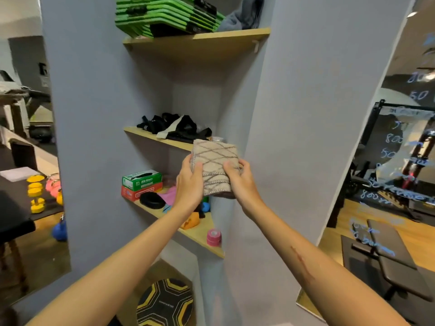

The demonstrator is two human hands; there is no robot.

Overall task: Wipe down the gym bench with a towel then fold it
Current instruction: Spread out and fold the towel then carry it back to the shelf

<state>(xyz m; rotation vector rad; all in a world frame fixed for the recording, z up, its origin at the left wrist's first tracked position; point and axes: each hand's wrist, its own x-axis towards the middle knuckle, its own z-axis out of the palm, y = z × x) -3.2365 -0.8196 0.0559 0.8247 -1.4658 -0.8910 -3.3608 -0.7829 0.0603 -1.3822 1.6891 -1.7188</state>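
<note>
A beige towel [215,167] with a brown diamond pattern is folded into a small thick rectangle. I hold it up in front of a shelf niche, level with the middle shelf's front edge. My left hand [188,182] grips its left side and my right hand [240,180] grips its right side, thumbs on the front. The dark padded gym bench [388,252] shows at the lower right, seen in a wall mirror.
Wooden corner shelves [200,37] hold green mats, black straps [174,128], boxes [141,184] and a pink tape roll [213,237]. A black and yellow ball [164,302] sits below. Yellow dumbbells [36,192] and a blue kettlebell [60,229] lie at the left.
</note>
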